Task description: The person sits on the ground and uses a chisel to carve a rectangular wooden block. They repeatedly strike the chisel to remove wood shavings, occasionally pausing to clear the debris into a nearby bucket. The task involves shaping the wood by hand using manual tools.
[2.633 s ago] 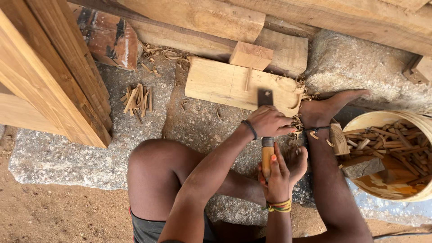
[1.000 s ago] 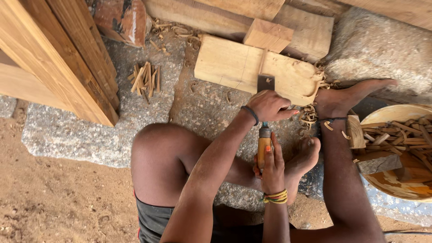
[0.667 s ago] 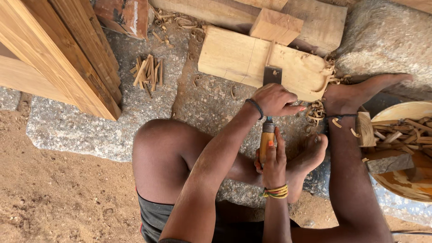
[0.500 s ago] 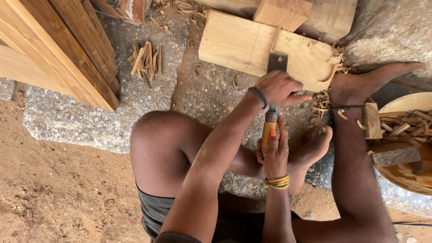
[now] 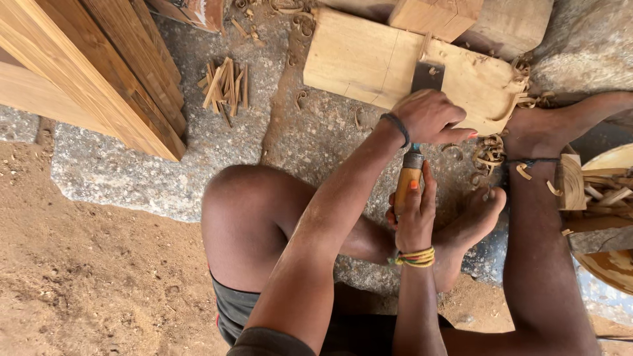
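While the right hand grips the chisel, the left hand presses down.

No packages, signs or screens show here. The only possible label is a red and white patch at the far left top edge, too cut off to tell.

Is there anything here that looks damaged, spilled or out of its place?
Nothing looks damaged. Curled wood shavings lie scattered on the stone slab beside the wooden board, near the bare foot. The left hand and right hand hold the chisel on the board.
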